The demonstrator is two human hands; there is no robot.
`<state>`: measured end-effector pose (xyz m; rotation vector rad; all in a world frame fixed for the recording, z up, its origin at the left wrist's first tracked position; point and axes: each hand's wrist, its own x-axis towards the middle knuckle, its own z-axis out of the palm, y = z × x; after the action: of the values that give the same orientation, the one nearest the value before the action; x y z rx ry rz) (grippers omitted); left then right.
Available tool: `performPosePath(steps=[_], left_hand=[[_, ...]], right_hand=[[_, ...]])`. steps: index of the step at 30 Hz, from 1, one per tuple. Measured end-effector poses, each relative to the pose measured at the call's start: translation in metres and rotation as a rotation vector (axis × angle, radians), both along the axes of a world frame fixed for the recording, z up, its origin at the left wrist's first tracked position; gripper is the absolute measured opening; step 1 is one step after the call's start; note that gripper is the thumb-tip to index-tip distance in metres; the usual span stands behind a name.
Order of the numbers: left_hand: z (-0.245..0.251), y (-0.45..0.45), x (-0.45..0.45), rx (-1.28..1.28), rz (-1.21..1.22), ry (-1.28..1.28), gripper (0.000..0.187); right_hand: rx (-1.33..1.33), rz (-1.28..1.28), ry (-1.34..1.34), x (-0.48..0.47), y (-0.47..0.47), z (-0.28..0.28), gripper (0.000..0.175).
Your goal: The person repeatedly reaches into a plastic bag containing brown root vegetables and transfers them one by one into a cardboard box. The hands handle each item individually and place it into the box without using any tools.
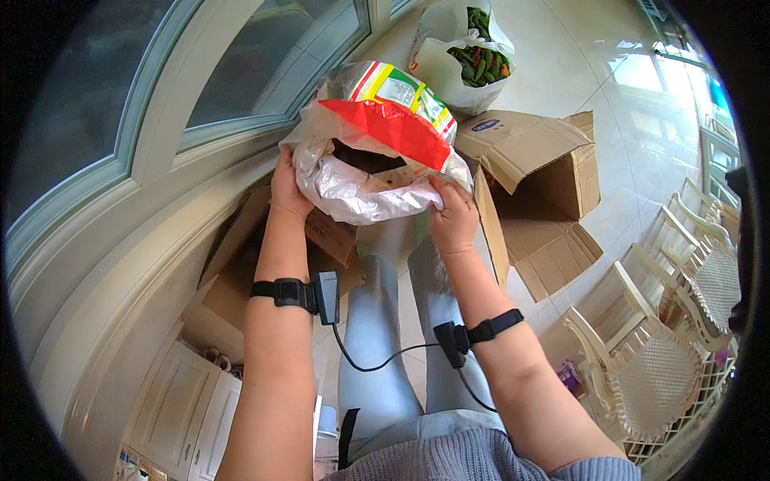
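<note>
Both my hands hold up a large plastic sack (385,135) by its rolled-down rim, one hand on each side. The sack is white inside, with red, yellow and green print bearing writing on its far side. Its mouth faces me, and dark brown loose material, perhaps soil, shows within. My left hand (289,189) grips the left edge, fingers partly hidden behind the plastic. On the right, my right hand (452,213) pinches the near rim, with dark dirt on its fingers.
An open cardboard box (535,156) lies to the right, and another cardboard box (231,300) stands left under my arm. Beyond are white plastic bags (436,66) of green and red peppers (481,65). Windows (264,72) line the left; chairs (649,379) stand at right.
</note>
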<state>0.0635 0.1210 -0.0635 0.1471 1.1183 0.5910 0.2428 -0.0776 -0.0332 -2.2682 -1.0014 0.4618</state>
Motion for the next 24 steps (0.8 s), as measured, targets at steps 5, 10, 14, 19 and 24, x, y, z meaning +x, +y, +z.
performPosePath(steps=[5,10,14,19,24], left_hand=[[0.071,-0.045,-0.002,0.731,-0.109,1.029,0.051],[0.128,-0.145,0.037,-0.045,-0.144,0.460,0.053],[0.092,-0.139,0.049,-0.151,0.022,0.148,0.045],[0.033,-0.130,0.045,-0.341,0.173,0.178,0.039],[0.024,-0.119,0.054,-0.306,0.394,-0.064,0.042]], right_hand=[[-0.103,0.061,0.067,-0.020,-0.004,0.006,0.040],[-0.045,0.229,-0.050,-0.036,-0.019,0.033,0.039],[-0.140,0.381,0.010,-0.052,-0.029,0.049,0.032],[-0.151,0.415,0.227,-0.055,-0.038,0.057,0.035],[0.106,-0.083,0.675,-0.044,-0.012,0.045,0.039]])
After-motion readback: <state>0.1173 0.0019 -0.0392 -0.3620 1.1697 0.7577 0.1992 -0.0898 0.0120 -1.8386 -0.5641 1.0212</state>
